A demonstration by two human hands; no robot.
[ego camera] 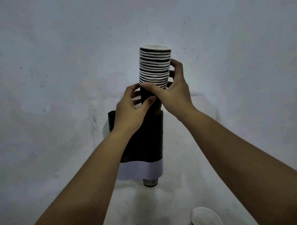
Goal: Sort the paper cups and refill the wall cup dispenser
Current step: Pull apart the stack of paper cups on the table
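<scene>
The left hand (129, 111) and forearm cover the dispenser (152, 134)'s upper left, so its mouth cannot be seen. The lower end of the cup stack (154, 67) is hidden behind both hands. The right hand (174, 92)'s fingers (172, 73) partly disappear behind the stack. A white cup (205, 218) is cut by the bottom edge.

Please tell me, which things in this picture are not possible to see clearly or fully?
- Head view: the lower part of the nested stack of dark paper cups, covered by the left hand, the right hand and the black wall dispenser tube.
- The tube's left side, behind the left forearm.
- White cups at the bottom edge, cut off.
- Small print on the cup bottom below the tube.
</scene>
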